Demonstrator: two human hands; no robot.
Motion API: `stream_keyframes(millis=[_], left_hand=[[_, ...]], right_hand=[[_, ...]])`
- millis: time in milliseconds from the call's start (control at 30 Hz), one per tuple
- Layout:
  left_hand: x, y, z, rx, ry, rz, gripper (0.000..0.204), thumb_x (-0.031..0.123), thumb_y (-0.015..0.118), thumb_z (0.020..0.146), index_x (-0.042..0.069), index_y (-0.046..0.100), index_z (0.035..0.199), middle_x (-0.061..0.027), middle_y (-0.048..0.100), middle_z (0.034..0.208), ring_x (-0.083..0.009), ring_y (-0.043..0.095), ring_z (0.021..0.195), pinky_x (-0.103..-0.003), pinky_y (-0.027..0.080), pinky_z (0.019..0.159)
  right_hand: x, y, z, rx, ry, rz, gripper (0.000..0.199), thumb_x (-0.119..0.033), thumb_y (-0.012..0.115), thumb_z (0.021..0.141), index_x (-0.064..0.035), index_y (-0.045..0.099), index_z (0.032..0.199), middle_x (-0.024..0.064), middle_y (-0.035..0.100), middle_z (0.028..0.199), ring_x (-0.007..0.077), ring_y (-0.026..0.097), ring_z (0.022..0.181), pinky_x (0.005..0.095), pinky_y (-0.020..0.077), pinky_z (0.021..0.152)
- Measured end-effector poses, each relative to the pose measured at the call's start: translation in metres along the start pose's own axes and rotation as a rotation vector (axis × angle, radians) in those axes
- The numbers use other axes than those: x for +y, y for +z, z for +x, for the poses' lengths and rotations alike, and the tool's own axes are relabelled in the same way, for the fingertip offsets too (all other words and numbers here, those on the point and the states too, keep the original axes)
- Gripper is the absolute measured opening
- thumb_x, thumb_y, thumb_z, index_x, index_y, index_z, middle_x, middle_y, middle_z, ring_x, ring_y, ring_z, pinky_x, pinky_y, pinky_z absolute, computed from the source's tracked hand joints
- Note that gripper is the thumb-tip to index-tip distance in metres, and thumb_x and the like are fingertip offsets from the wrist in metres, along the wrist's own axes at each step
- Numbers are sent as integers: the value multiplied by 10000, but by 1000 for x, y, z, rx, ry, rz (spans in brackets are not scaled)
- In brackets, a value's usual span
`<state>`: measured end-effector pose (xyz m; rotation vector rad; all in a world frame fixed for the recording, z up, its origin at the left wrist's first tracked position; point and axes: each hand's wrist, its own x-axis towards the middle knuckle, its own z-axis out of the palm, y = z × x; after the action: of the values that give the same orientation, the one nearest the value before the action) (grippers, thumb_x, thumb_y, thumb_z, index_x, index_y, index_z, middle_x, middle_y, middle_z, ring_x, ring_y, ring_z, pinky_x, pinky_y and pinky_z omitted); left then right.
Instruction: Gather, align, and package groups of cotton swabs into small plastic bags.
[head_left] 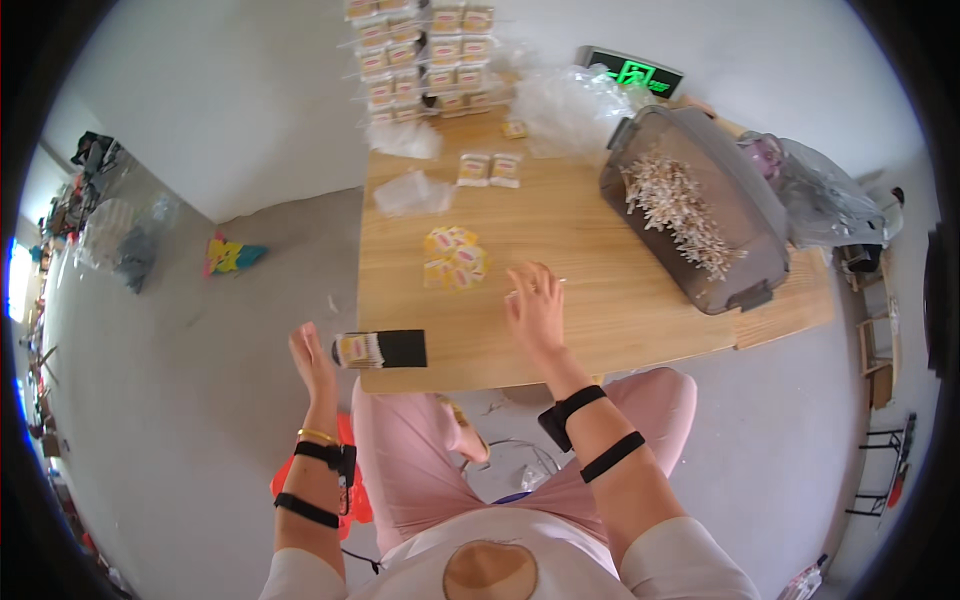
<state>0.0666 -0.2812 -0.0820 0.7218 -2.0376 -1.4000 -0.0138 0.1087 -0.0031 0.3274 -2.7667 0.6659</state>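
Note:
My right hand (pixel 537 306) is over the middle of the wooden table (pixel 590 235), fingers curled downward. A thin white stick (pixel 562 281) pokes out beside its fingertips; most of it is hidden. My left hand (pixel 313 362) hovers just off the table's left edge, its fingers pressed together; what they hold, if anything, is too small to make out. Nearest to it, a black holder (pixel 404 348) with a row of small packets (pixel 357 350) standing at its left end lies at the table corner. Loose yellow-and-white cards (pixel 456 258) form a pile left of my right hand.
A grey plastic bin (pixel 760 215) with many thin, pale sticks (pixel 680 215) stands tilted at the right. Two packets (pixel 489 170), clear bags (pixel 412 193) and stacked packets (pixel 385 60) lie farther back. Against the wall is a green-lit sign (pixel 632 73).

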Motion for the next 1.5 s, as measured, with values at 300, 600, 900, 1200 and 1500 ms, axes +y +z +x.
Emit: stream_keyframes(millis=[300, 600, 900, 1200, 1500], left_hand=[[177, 125, -136, -738, 695, 320, 542, 284, 574, 1024, 15, 444, 1476, -227, 395, 1568, -398, 336, 1489, -517, 272, 1221], [166, 195, -168, -982, 858, 659, 742, 381, 547, 1014, -30, 306, 1583, -205, 268, 1675, -339, 190, 1581, -519, 129, 1288], [161, 190, -164, -965, 872, 598, 750, 303, 581, 966, -42, 309, 1574, -204, 328, 1649, -328, 250, 1564, -524, 158, 1292], [162, 194, -165, -935, 880, 550, 768, 243, 623, 898, -40, 343, 1555, -224, 389, 1606, -378, 338, 1515, -562, 204, 1273], [171, 189, -164, -937, 886, 587, 746, 259, 625, 923, -39, 354, 1551, -199, 382, 1620, -342, 333, 1525, -536, 200, 1275]], right_hand=[[56, -10, -13, 119, 225, 206, 144, -103, 762, 813, -139, 757, 953, 54, 644, 1072, 316, 552, 1106, 450, 444, 952], [81, -37, -23, 176, 66, 400, 105, -86, 694, 898, -116, 746, 984, 102, 675, 1076, 350, 604, 1039, 455, 500, 901], [231, -120, 70, 459, 542, -11, 527, -370, 815, 845, -61, 592, 1208, 179, 601, 1210, 369, 598, 1114, 481, 503, 942], [242, -111, 128, 460, 854, -85, 409, -247, 700, 889, -25, 523, 1182, 235, 619, 1181, 413, 675, 988, 522, 543, 827], [179, -53, 41, 393, 736, 606, 253, -175, 741, 899, -5, 608, 1030, 185, 683, 982, 326, 688, 863, 446, 554, 773]])
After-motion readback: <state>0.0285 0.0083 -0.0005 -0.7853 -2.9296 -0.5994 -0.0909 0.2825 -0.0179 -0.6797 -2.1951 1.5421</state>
